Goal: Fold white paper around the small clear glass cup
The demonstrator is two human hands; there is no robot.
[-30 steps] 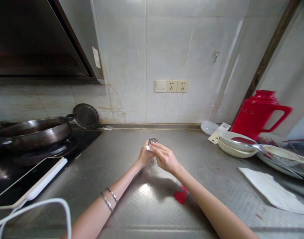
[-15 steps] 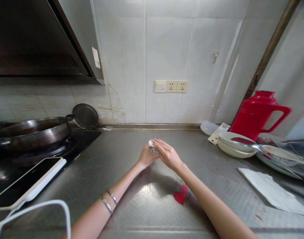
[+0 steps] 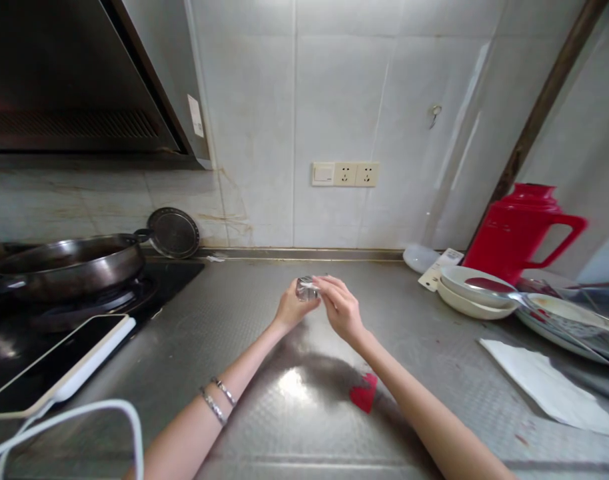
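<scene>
Head view: the left hand (image 3: 290, 309) has its fingers curled shut around a small silvery object (image 3: 305, 288), held just above the middle of the steel surface (image 3: 234, 320). The right hand (image 3: 343, 309) meets it, fingers pinched closed on the object's near edge. A red scrap (image 3: 363, 393) lies on the surface below the right forearm.

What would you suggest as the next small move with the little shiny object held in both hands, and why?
Probably hold the left hand steady and let the right hand peel gently at the pale edge of the small shiny object: both hands grip it above the steel counter, right fingertips pinching its top.
</scene>
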